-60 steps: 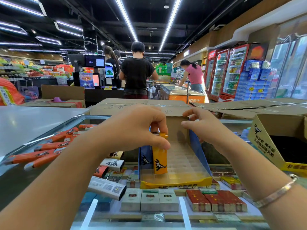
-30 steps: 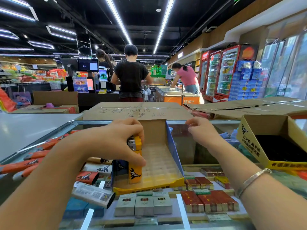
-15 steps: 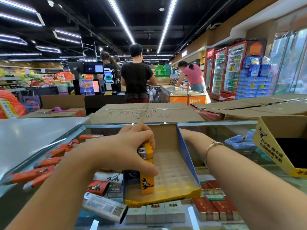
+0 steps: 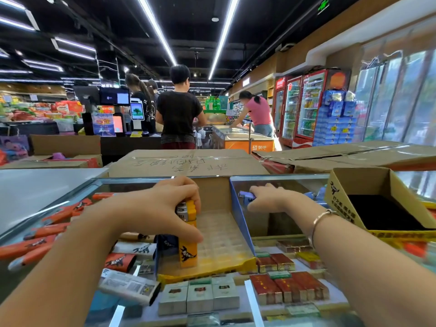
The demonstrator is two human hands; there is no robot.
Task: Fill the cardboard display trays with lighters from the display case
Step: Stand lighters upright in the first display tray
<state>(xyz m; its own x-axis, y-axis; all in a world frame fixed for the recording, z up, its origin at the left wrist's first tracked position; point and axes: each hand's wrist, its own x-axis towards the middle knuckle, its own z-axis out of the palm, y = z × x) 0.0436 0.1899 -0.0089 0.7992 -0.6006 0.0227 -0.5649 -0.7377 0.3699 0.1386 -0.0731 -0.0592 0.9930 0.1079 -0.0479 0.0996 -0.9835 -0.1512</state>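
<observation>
Head view: my left hand [image 4: 162, 213] grips 1 yellow lighter [image 4: 187, 234] upright in the tray [image 4: 226, 241]; right hand [image 4: 271, 199] pinches a blue lighter [image 4: 246, 195] just outside it.

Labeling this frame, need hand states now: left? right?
Left hand: closed around the yellow lighter, standing it in the display tray.
Right hand: closed on a blue lighter beside the tray.
</observation>
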